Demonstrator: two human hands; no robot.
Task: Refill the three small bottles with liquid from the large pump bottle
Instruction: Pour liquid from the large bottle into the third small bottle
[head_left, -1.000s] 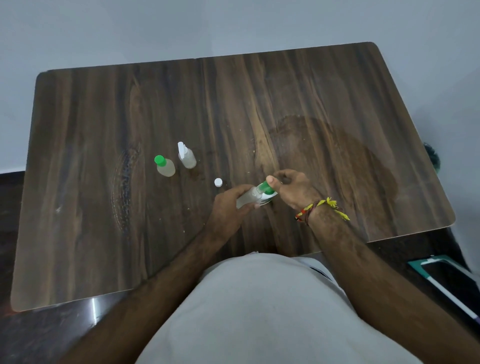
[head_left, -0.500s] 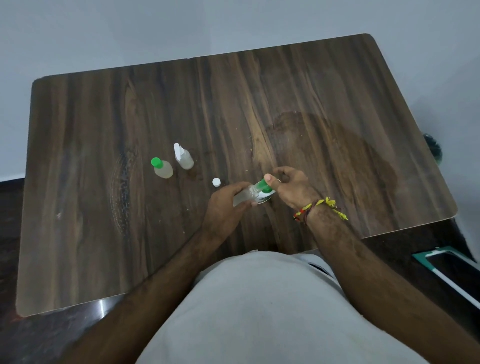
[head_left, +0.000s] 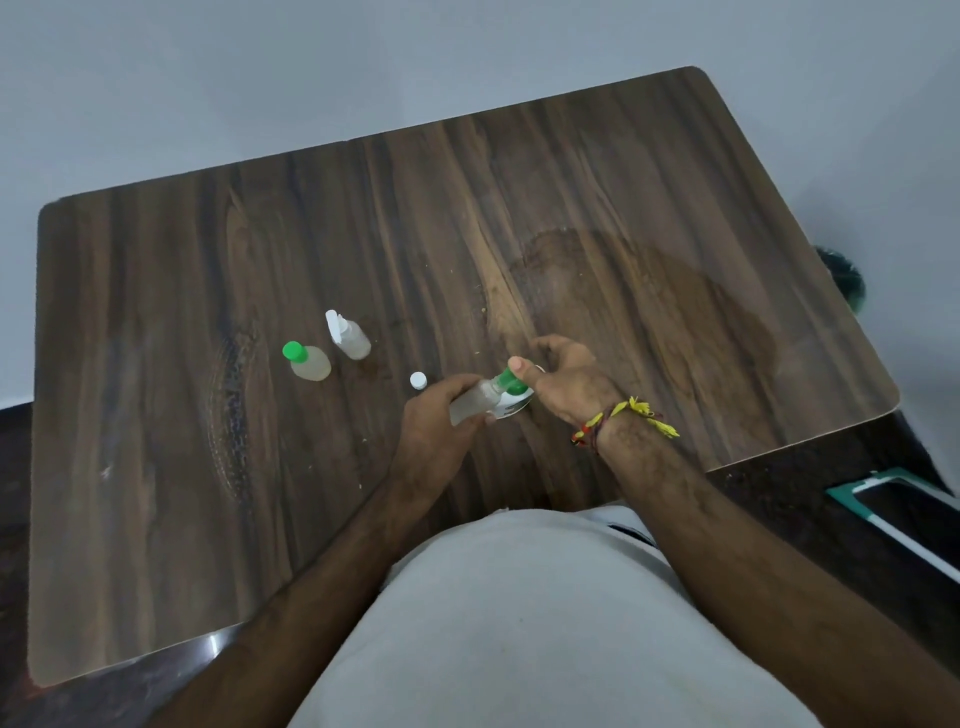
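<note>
My left hand (head_left: 441, 415) grips a small clear bottle (head_left: 475, 402), held tilted just above the table. My right hand (head_left: 561, 379) pinches that bottle's green cap (head_left: 508, 383) between thumb and fingers. Under both hands shows a white and green object (head_left: 514, 408), mostly hidden, and I cannot tell what it is. To the left stand a small bottle with a green cap (head_left: 307, 361) and a small bottle with a white spray top (head_left: 348, 335). A loose white cap (head_left: 418, 380) lies on the wood close to my left hand.
The dark wooden table (head_left: 649, 234) has a faint round stain right of the hands. A green-edged flat item (head_left: 904, 504) lies on the floor at the right. My pale shirt fills the lower middle of the view.
The view has swung slightly. Both hands keep their hold on the small bottle and its green cap, in nearly the same spot on the table.
</note>
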